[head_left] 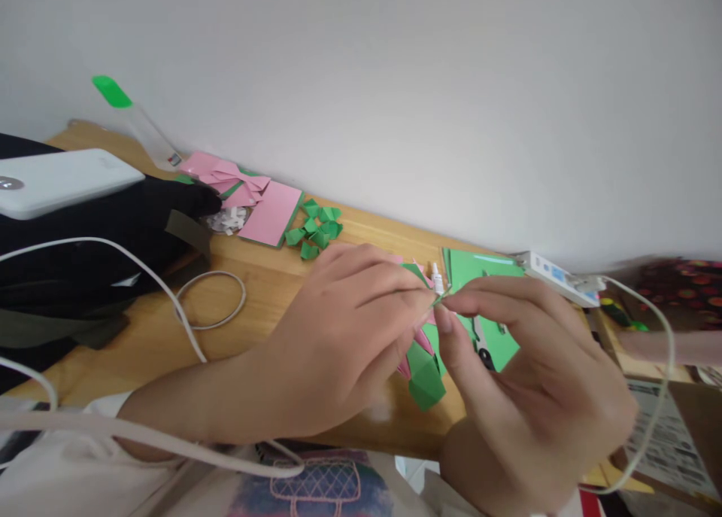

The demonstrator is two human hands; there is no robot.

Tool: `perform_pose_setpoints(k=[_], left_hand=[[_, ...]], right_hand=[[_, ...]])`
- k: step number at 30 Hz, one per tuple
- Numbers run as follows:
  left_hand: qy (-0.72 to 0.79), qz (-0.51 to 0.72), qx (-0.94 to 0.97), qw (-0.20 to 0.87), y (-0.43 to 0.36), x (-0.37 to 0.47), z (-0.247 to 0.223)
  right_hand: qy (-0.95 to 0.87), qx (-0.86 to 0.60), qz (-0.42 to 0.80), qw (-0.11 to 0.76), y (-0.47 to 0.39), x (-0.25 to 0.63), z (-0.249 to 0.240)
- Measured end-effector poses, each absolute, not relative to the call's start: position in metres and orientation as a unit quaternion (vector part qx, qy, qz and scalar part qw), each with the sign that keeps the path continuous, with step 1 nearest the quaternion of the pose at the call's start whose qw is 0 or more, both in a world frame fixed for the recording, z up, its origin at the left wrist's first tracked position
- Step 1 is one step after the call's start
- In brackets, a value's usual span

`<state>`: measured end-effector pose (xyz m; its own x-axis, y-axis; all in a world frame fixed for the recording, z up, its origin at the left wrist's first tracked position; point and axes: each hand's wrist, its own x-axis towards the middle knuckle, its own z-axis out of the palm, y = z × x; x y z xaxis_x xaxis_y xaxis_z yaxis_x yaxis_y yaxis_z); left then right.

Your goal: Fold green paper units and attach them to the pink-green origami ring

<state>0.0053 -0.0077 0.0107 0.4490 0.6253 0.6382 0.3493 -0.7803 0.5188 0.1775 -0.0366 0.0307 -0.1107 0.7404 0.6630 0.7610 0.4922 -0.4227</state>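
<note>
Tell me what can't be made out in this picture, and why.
All in the head view:
- Small green piece: its shape is mostly covered by the fingers of the left hand and right hand.
- Green strip: the left hand hides how far it runs.
- White bottle: label too small to read.
- White device: cut off by the left edge.
- Printed box: print too blurred to read.

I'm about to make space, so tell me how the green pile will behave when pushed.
The green pile would probably scatter, as its small pieces seem to lie loose. Each is likely light, since it looks like paper, and its folds may keep it fairly stiff.
</note>
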Motion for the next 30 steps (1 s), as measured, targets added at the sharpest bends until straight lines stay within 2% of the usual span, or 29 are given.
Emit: perform_pose_setpoints(k=[13,30], left_hand=[[0.281,0.432,0.845,0.142,-0.0062,0.0076,0.0101],[0.250,0.460,0.813,0.255,-0.0022,0.0072,0.0144]], right_hand=[[-0.742,-0.494,0.044,0.452,-0.0353,0.1768,0.0305],[-0.748,-0.479,0.073,0.454,-0.0353,0.1794,0.0326]])
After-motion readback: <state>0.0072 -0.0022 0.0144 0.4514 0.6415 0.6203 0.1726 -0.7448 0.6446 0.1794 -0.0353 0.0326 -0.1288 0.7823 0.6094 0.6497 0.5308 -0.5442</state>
